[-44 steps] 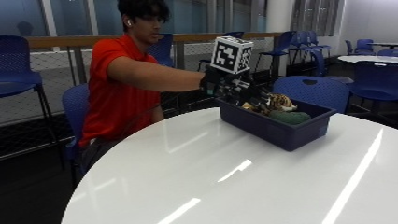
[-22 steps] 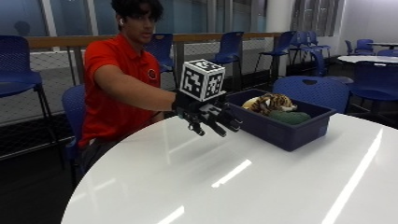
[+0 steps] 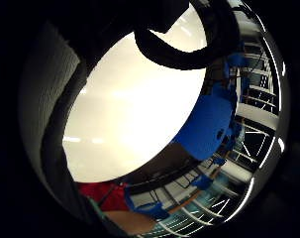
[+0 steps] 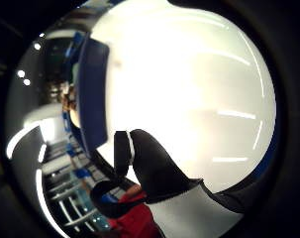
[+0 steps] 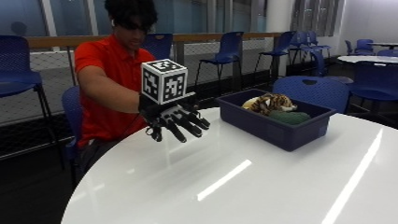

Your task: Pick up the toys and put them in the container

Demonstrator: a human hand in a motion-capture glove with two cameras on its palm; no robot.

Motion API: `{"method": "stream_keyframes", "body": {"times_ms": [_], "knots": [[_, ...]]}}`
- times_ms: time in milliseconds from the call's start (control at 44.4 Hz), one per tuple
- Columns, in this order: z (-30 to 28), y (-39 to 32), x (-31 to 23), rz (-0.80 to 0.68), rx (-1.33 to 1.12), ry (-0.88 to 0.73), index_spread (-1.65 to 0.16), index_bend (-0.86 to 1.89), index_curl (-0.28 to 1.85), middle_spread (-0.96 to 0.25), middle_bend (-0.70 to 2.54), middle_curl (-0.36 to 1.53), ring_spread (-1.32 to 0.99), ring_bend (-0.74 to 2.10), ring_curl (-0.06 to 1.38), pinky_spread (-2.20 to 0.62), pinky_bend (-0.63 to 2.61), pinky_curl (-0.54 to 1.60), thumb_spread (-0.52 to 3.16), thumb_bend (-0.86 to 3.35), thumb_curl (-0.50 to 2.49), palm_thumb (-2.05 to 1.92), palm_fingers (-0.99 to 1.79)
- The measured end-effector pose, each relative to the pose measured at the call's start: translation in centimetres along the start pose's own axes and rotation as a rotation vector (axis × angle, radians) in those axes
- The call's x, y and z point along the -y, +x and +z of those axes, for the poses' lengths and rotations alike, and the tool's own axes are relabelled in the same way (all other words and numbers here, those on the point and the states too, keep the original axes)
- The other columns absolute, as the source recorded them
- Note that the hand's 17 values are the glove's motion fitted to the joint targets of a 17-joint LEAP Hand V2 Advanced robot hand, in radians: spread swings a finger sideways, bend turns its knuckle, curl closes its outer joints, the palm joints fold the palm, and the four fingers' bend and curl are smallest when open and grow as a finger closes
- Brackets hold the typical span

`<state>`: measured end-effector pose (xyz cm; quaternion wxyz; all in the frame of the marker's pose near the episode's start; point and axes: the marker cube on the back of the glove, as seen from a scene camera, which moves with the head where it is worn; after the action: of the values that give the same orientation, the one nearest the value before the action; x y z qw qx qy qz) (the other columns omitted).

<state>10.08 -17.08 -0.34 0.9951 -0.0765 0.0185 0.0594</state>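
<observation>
Judging by the toys (image 5: 273, 106) seen lying in the container (image 5: 277, 126), the task looks finished, the right hand (image 5: 175, 119) being held empty with fingers spread.

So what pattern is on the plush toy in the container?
Tiger stripes, orange with dark bands, on the plush tiger in the blue container; outside view shows it best.

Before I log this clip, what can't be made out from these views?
- Outside view: the container wall hides whatever lies under the tiger toy and the green toy, so the toy count is unknown.
- Outside view: the right hand shows only its back; the palm is hidden.
- Thumb side palm view: the container appears edge-on, with its contents too blurred to identify.
- Little finger side palm view: only the table shows.
</observation>
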Motion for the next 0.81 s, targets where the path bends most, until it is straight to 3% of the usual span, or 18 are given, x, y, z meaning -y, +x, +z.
{"method": "stream_keyframes", "body": {"times_ms": [405,810], "knots": [[-0.7,4.1,-1.8,0.05,0.022,0.01,-0.35,0.14,0.23,-0.07,0.14,0.25,-0.01,0.18,0.3,0.1,0.85,0.34,1.04,-0.07,0.19,-0.09,-0.15],[-0.3,3.4,-2.3,0.036,0.036,0.005,-0.35,0.14,0.23,-0.07,0.14,0.24,-0.01,0.18,0.3,0.09,0.87,0.34,1.05,-0.07,0.19,-0.08,-0.15]]}}
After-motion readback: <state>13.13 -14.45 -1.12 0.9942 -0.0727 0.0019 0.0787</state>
